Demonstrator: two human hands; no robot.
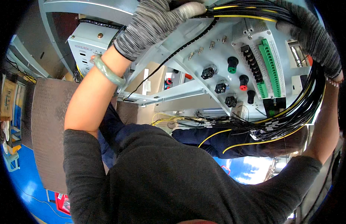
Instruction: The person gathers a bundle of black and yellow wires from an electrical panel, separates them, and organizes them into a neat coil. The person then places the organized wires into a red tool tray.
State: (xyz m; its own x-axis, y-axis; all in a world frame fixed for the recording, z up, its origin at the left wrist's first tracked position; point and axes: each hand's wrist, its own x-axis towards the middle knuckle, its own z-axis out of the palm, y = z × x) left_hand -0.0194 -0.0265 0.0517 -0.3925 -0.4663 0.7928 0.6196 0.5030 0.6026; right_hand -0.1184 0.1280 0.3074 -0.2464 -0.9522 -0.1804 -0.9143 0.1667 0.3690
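Overhead, along the upper edge of the view, the person's left hand [167, 16], in a grey streaked knit glove, is closed on the cable bundle [247, 9], its thumb stretched along the bundle and its fingertips partly cut off by the frame. The right hand [309, 31], in a matching glove, is also wrapped around the cable bundle, with the wires passing between its thumb and fingers; how firmly it grips cannot be told. Between the two hands the bundle runs nearly level, mostly black with some yellow strands. Below the right hand, black and yellow wires [305, 106] curve down and inward to a tangle of ends with white tags [272, 125].

Under the bundle stands a pale metal panel [197, 67]. It carries a module with a green terminal strip [272, 67] and a black terminal strip [251, 63]; to their left are a green round fitting [232, 64], a red round fitting [243, 82] and three black connector blocks [220, 87]. A black wrapped cable [171, 56] slants down leftward from near the left hand. A pale green bangle [108, 72] circles the left forearm [87, 97], just beside a light metal box [89, 43]
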